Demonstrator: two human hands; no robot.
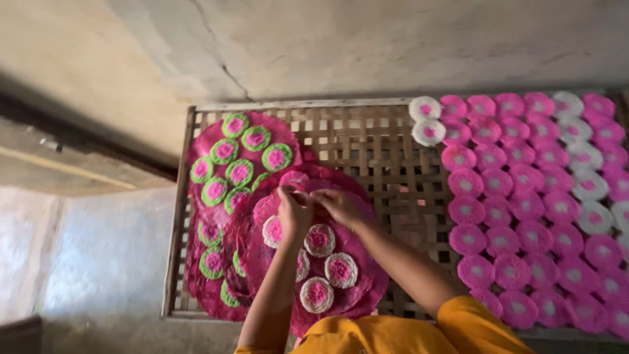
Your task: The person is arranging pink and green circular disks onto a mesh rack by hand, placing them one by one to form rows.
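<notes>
A woven bamboo tray (367, 141) with a pale wooden frame lies on a rough grey concrete floor (341, 46) that is cracked and stained. To the left the floor drops into a darker strip, then a lighter, bluish patch (98, 255).

On the tray's left part sit overlapping big magenta discs (275, 128). Some carry small green-ringed rounds (240, 172) with pink centres; the nearest one carries white-ringed rounds (319, 240) with pink centres. The tray's middle shows bare lattice. Its right part is packed with rows of small pink rounds (511, 196), with a few white ones (576, 154) among them.

Both hands meet over the near magenta disc's far edge. The left hand (293, 211) is curled, fingers bent inward, pinching at something small; what it is I cannot tell. The right hand (339, 204) is also partly closed, its fingertips touching the left hand's. Whether it grips anything is hidden. Yellow sleeves (472, 324) show at the bottom edge.
</notes>
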